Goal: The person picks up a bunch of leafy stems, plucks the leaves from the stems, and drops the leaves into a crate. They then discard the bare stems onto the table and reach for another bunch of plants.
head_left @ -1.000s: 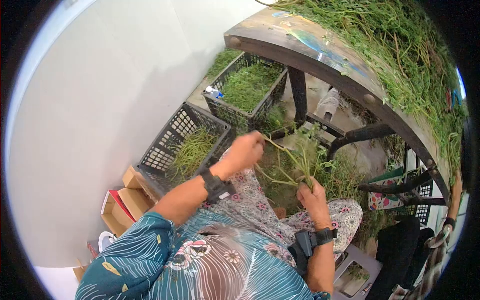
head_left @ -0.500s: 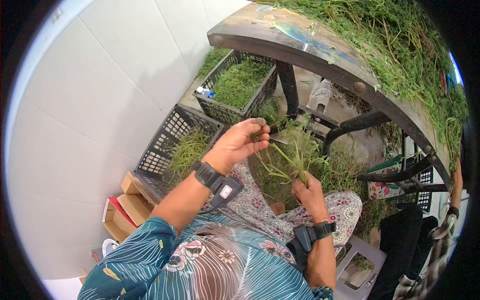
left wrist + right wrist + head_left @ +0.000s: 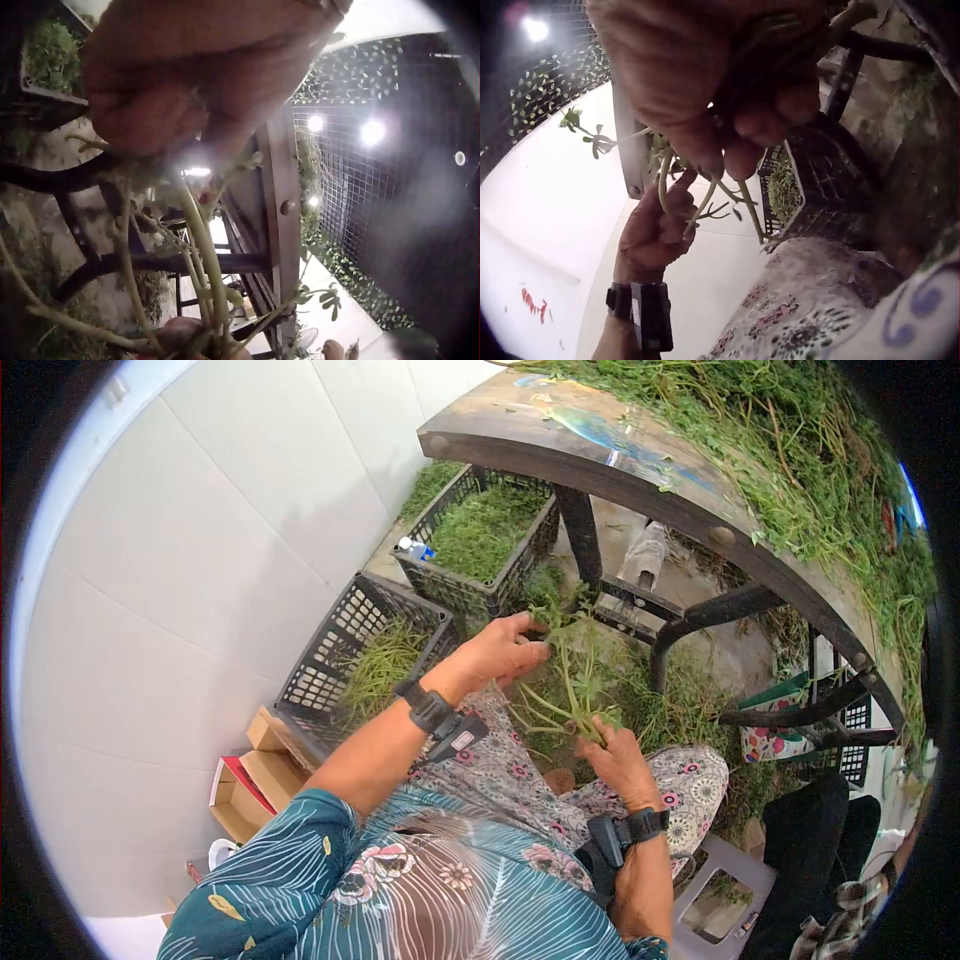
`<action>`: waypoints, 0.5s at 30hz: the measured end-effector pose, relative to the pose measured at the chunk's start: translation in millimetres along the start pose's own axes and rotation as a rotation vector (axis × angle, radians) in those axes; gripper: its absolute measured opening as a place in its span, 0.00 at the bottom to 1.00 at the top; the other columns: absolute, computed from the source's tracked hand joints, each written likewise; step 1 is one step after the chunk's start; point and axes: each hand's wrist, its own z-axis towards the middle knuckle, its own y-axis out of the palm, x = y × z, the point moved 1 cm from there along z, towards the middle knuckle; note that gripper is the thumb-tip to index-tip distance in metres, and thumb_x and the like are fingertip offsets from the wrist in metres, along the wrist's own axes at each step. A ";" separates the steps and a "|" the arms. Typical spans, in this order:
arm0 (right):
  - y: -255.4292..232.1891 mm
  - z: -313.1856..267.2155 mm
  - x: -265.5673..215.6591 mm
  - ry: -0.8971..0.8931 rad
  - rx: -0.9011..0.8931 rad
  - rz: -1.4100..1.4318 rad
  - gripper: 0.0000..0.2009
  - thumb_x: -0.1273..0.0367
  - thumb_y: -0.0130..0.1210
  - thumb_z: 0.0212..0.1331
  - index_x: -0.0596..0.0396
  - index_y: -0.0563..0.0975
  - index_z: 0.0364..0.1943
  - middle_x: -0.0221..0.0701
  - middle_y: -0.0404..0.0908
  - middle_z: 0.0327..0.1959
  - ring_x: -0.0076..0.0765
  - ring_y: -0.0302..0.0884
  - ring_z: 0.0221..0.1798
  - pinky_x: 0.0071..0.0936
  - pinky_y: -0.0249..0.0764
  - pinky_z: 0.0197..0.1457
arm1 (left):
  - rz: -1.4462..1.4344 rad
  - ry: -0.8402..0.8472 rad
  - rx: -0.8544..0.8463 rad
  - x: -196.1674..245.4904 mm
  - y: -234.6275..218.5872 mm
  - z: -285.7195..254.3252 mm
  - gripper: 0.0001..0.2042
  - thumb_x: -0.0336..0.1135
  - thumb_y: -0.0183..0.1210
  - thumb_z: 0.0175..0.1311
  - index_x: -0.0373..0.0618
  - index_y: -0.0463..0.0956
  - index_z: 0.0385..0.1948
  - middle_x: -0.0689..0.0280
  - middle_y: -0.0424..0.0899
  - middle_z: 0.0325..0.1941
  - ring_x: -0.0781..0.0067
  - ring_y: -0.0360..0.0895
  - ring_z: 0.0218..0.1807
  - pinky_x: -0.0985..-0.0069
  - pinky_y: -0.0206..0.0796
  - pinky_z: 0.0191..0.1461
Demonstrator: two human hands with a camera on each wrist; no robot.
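My right hand (image 3: pixel 620 765) grips a small bunch of leafy green stems (image 3: pixel 572 690) near its lower end, above my lap. At the bunch's upper part, my left hand (image 3: pixel 497 652) pinches the leafy tips with thumb and fingers. In the left wrist view, stems (image 3: pixel 199 255) run from the curled fingers of the left hand (image 3: pixel 180 82) down to the other hand. Seen from the right wrist, the right hand (image 3: pixel 712 82) has its fingers closed round the stems, with several ends (image 3: pixel 705 206) poking out.
Left of my knees stands a black crate (image 3: pixel 310 650) of trimmed stems (image 3: pixel 385 670). Behind it, another crate (image 3: pixel 490 592) holds greens beside a bottle (image 3: pixel 415 548). A wooden table (image 3: pixel 640 480) heaped with greens (image 3: pixel 790 450) curves overhead right. Cardboard boxes (image 3: pixel 245 790) and a grey stool (image 3: pixel 725 890) flank me.
My left hand swung back from the bunch with a bit of green, then returned to its upper leaves. The right hand keeps its grip, the stems now tilting further left.
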 end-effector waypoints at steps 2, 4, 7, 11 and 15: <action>1.4 0.8 3.7 0.032 -0.042 0.008 0.14 0.71 0.50 0.50 0.58 0.74 0.43 0.43 0.77 0.31 0.39 0.75 0.33 0.29 0.69 0.39 | 0.138 0.018 -0.001 -3.6 1.2 1.1 0.20 0.36 0.53 0.56 0.37 0.64 0.50 0.72 0.67 0.18 0.85 0.58 0.14 0.84 0.48 0.15; 1.8 0.8 4.1 0.060 -0.043 0.055 0.15 0.70 0.50 0.49 0.58 0.73 0.43 0.45 0.77 0.34 0.42 0.75 0.35 0.30 0.69 0.42 | 0.144 0.039 0.064 -9.1 2.5 1.8 0.18 0.36 0.53 0.56 0.36 0.66 0.47 0.71 0.69 0.19 0.85 0.59 0.14 0.84 0.48 0.15; 1.8 -1.2 1.3 0.056 0.015 0.146 0.14 0.71 0.50 0.49 0.59 0.73 0.42 0.44 0.77 0.32 0.42 0.74 0.33 0.30 0.69 0.41 | -0.063 0.001 0.091 -19.2 -1.6 5.5 0.17 0.36 0.53 0.56 0.36 0.68 0.44 0.70 0.70 0.19 0.84 0.60 0.15 0.84 0.48 0.15; -0.3 -0.3 -6.4 0.067 -0.034 0.112 0.14 0.70 0.51 0.48 0.59 0.73 0.41 0.43 0.77 0.31 0.40 0.74 0.33 0.30 0.69 0.40 | -0.147 0.001 0.110 -26.3 -3.4 9.8 0.15 0.36 0.53 0.56 0.37 0.70 0.42 0.70 0.70 0.19 0.84 0.61 0.15 0.84 0.48 0.15; 1.8 1.2 0.4 0.078 -0.075 0.080 0.15 0.69 0.51 0.48 0.60 0.73 0.41 0.44 0.77 0.32 0.39 0.75 0.35 0.28 0.69 0.41 | 0.061 -0.042 0.007 -12.9 -1.1 3.4 0.13 0.36 0.53 0.56 0.40 0.73 0.40 0.71 0.69 0.17 0.84 0.61 0.15 0.83 0.51 0.16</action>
